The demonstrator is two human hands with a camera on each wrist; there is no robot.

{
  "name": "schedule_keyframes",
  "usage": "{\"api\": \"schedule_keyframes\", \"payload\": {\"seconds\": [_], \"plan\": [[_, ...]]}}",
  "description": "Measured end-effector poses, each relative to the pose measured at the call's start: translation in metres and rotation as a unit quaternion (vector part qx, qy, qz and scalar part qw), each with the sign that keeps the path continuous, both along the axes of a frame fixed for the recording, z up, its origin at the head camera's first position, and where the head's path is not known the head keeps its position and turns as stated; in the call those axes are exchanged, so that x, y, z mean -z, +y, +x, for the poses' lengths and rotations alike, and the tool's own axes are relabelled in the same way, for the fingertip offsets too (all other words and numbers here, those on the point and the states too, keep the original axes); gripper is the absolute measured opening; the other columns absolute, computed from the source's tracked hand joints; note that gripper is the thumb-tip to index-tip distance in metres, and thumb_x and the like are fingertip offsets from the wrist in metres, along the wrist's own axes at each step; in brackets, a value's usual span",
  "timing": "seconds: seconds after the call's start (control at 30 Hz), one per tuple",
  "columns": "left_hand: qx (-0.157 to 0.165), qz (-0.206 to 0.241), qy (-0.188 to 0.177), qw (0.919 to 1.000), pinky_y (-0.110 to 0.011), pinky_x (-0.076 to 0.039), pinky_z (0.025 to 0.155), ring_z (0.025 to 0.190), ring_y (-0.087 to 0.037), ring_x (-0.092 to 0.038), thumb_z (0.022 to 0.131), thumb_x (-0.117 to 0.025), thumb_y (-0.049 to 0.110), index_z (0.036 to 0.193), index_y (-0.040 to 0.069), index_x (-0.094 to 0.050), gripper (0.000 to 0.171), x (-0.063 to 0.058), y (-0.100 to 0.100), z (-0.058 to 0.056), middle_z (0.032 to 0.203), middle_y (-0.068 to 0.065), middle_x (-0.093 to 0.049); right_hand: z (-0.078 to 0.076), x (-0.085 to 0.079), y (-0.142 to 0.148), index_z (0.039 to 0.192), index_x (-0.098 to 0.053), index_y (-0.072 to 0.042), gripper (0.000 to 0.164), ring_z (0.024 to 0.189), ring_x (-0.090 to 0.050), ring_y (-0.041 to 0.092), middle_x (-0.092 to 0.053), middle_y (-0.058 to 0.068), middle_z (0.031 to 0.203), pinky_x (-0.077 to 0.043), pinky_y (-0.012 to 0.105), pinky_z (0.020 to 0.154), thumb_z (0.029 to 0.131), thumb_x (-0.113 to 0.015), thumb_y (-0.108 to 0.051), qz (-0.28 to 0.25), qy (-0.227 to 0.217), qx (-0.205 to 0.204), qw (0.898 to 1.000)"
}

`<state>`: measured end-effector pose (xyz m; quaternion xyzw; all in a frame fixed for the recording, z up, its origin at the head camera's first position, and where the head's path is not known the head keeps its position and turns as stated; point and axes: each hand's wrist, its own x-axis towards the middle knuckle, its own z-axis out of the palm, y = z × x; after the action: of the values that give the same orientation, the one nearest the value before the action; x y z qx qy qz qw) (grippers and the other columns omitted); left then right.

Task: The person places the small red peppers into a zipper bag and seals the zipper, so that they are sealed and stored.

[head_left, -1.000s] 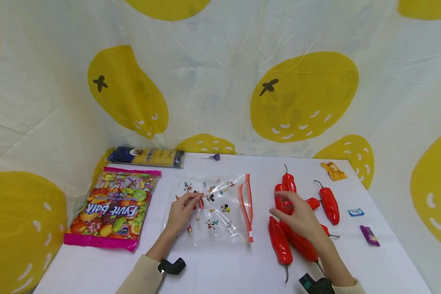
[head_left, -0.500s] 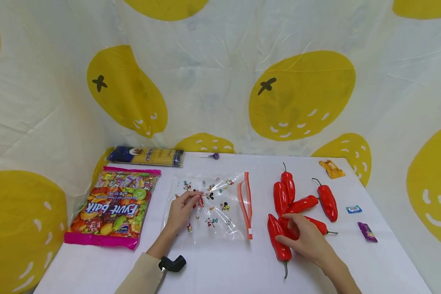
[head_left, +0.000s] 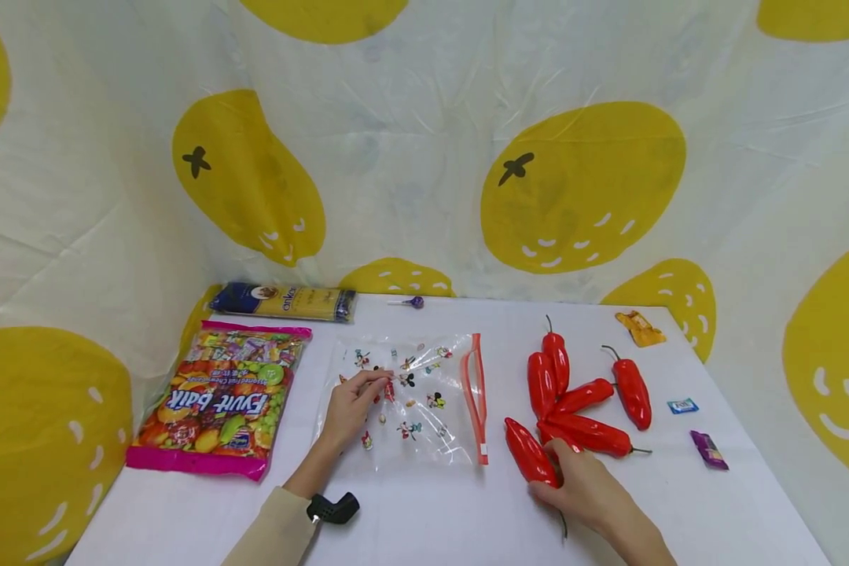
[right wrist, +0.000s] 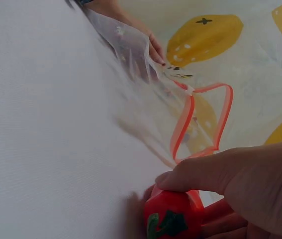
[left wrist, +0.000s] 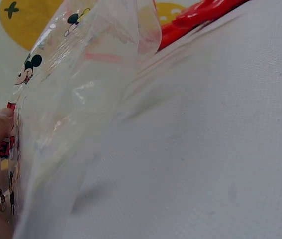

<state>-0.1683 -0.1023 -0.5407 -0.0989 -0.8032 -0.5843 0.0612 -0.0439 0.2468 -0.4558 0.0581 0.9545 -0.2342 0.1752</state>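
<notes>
A clear zip bag printed with cartoon figures lies mid-table, its red zip mouth facing right. My left hand pinches its top layer between thumb and fingers. The right wrist view shows the red-edged mouth gaping. My right hand grips the nearest red pepper near its stem end, thumb on one side. Its green cap faces the right wrist camera. Right behind the hand, several more red peppers lie in a cluster; the hand hides part of one.
A fruit chew candy bag lies at left, with a yellow-and-blue pasta packet behind it. A lollipop is at the back. An orange wrapper, a blue sweet and a purple sweet lie at right.
My right hand has come down and toward me from above the peppers and taken hold of the nearest pepper, which has turned slightly. The left hand has stayed on the bag.
</notes>
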Motion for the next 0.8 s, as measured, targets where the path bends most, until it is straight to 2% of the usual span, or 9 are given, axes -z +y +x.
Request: {"api": "schedule_keyframes", "payload": {"seconds": [0.17, 0.33, 0.47, 0.63, 0.8], "plan": [[0.001, -0.020, 0.001, 0.9998, -0.027, -0.051, 0.094, 0.112, -0.004, -0.061, 0.090, -0.056, 0.044, 0.105, 0.038, -0.066, 0.019, -0.002, 0.000, 0.002, 0.111, 0.017, -0.068, -0.008, -0.003, -0.001, 0.119, -0.056, -0.008, 0.071, 0.075, -0.056, 0.010, -0.065, 0.001, 0.092, -0.057, 0.028, 0.060, 0.063, -0.083, -0.042, -0.002, 0.034, 0.011, 0.999], [0.005, -0.031, 0.019, 0.9993, -0.033, -0.050, 0.096, 0.115, -0.010, -0.060, 0.091, -0.056, 0.042, 0.108, 0.033, -0.067, 0.022, 0.000, -0.001, 0.002, 0.114, 0.012, -0.068, -0.023, -0.007, -0.006, 0.121, -0.056, -0.010, 0.068, 0.077, -0.056, 0.011, -0.065, 0.003, 0.098, -0.056, 0.025, 0.059, 0.067, -0.081, -0.043, -0.004, 0.086, 0.012, 0.996], [0.005, -0.031, 0.021, 0.9993, -0.035, -0.049, 0.098, 0.115, -0.010, -0.060, 0.091, -0.056, 0.041, 0.107, 0.032, -0.067, 0.022, 0.002, -0.001, 0.002, 0.113, 0.012, -0.068, -0.037, -0.007, -0.013, 0.121, -0.058, -0.013, 0.064, 0.084, -0.056, 0.014, -0.065, 0.003, 0.103, -0.057, 0.027, 0.062, 0.069, -0.081, -0.041, -0.006, 0.120, 0.003, 0.993], [0.005, -0.020, 0.016, 0.9996, -0.036, -0.042, 0.107, 0.116, -0.007, -0.059, 0.090, -0.059, 0.040, 0.106, 0.032, -0.069, 0.020, 0.002, 0.000, 0.001, 0.111, 0.016, -0.068, -0.058, 0.002, -0.025, 0.119, -0.059, -0.015, 0.057, 0.088, -0.056, 0.017, -0.064, 0.003, 0.105, -0.057, 0.029, 0.066, 0.071, -0.080, -0.037, -0.021, 0.156, -0.011, 0.987], [0.006, -0.017, 0.026, 0.9995, -0.036, -0.031, 0.115, 0.115, -0.007, -0.060, 0.089, -0.060, 0.038, 0.105, 0.030, -0.070, 0.020, 0.001, 0.001, 0.000, 0.109, 0.015, -0.069, -0.082, 0.016, -0.038, 0.121, -0.058, -0.013, 0.056, 0.088, -0.056, 0.016, -0.062, 0.003, 0.105, -0.057, 0.028, 0.067, 0.074, -0.078, -0.035, -0.058, 0.163, -0.020, 0.985]]}}
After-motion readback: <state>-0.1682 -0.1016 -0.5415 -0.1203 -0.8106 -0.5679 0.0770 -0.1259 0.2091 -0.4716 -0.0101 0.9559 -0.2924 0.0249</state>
